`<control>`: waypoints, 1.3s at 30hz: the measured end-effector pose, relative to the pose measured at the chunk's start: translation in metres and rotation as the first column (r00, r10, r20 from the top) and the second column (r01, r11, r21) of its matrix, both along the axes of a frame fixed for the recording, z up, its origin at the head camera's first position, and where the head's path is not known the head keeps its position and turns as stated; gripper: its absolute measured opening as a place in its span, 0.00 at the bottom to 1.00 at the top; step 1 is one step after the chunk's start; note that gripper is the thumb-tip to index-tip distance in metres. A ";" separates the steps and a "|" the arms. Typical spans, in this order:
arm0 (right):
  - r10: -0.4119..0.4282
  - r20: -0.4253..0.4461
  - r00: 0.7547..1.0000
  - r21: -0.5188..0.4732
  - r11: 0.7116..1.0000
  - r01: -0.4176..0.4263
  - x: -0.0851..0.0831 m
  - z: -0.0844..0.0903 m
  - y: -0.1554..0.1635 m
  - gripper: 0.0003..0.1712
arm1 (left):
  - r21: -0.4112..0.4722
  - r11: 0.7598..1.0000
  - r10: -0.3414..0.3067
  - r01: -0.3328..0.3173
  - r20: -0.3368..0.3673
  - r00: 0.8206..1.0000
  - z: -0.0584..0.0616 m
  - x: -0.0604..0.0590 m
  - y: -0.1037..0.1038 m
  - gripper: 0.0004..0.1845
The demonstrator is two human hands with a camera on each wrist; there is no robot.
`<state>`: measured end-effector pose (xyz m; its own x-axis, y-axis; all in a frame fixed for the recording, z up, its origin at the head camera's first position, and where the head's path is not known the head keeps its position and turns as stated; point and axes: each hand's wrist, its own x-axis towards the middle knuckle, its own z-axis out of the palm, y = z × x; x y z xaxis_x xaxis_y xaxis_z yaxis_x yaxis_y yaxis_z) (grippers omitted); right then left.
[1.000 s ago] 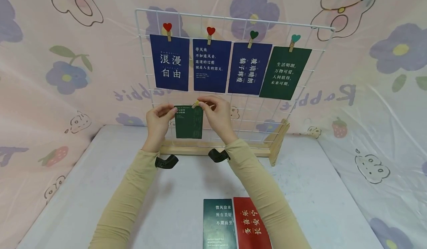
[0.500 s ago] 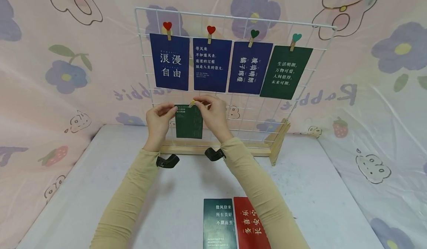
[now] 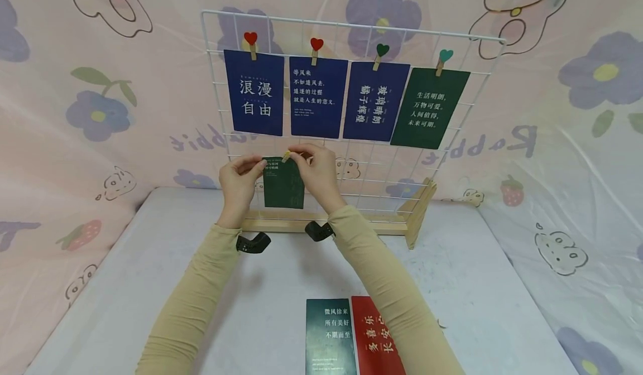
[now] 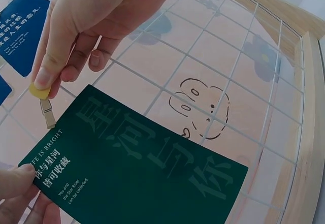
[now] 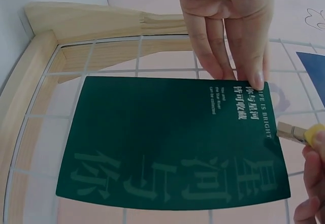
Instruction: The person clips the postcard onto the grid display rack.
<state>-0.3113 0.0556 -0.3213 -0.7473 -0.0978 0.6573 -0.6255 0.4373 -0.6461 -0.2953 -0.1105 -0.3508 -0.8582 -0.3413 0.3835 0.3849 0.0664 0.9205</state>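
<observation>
In the head view, your left hand is pinching the upper left corner of the green card, holding it flat against the white grid just below the row of four hung cards. Your right hand is pinching a small wooden clip at the card's top edge. The grid is standing in a wooden base at the back of the table. Two more cards, a dark green one and a red one, are lying side by side on the table near you, under your right forearm.

In the left wrist view, your left fingertips are gripping the card at the corner printed with small white text. Your right hand is coming in from above, thumb and forefinger squeezing the clip's yellow head, and the clip's wooden tip is sitting right at the card's edge. I cannot tell whether it is biting the card yet. The grid wires are running behind the card.

In the right wrist view, your left hand's fingers are lying curled over the card's top edge, pressing the card to the grid. The clip is touching the card's right edge, held by your right fingers at the frame's corner. The base is bordering the grid on the left and top.
</observation>
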 end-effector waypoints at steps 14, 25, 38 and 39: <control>-0.010 0.002 1.000 0.045 0.999 0.009 0.002 0.008 0.001 0.07 | -0.031 0.999 0.036 -0.036 0.009 0.999 0.002 0.001 0.003 0.11; -0.071 -0.008 0.997 0.131 0.989 0.072 0.001 0.008 -0.006 0.07 | -0.035 0.999 0.039 -0.039 0.003 0.999 0.001 0.001 0.004 0.11; -0.107 -0.040 0.993 0.197 0.974 0.113 0.000 0.005 -0.010 0.08 | -0.060 0.994 0.093 -0.095 -0.034 0.995 -0.001 -0.001 0.005 0.09; -0.103 -0.039 0.994 0.195 0.975 0.109 0.000 0.004 -0.011 0.08 | -0.060 0.993 0.097 -0.099 -0.035 0.995 -0.001 -0.001 0.005 0.09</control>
